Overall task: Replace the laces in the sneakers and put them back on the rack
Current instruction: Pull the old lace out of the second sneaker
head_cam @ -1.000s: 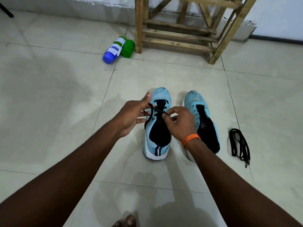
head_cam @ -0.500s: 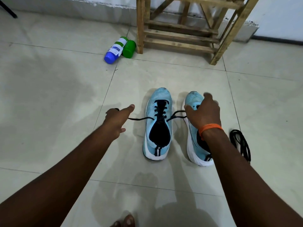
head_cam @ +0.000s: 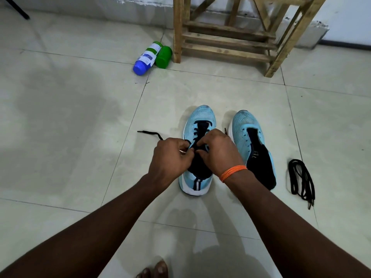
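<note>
Two light blue sneakers stand side by side on the tiled floor, toes pointing away from me. The left sneaker (head_cam: 200, 121) carries a black lace (head_cam: 149, 133) through its eyelets. My left hand (head_cam: 170, 157) and my right hand (head_cam: 218, 151) meet over its tongue, each pinching the lace. One lace end trails left across the floor. The right sneaker (head_cam: 248, 129) has no lace. A second black lace (head_cam: 301, 179) lies bundled on the floor to its right. The wooden rack (head_cam: 226, 39) stands at the back against the wall.
A blue-capped white bottle (head_cam: 146, 59) and a green container (head_cam: 164, 56) lie on the floor by the rack's left leg. A dark rod (head_cam: 17, 9) crosses the top left corner. My toes (head_cam: 154, 270) show at the bottom edge.
Half a second ago my hands were spread wide, pulling the lace ends out sideways. Now both hands have come back together over the left sneaker's tongue.
</note>
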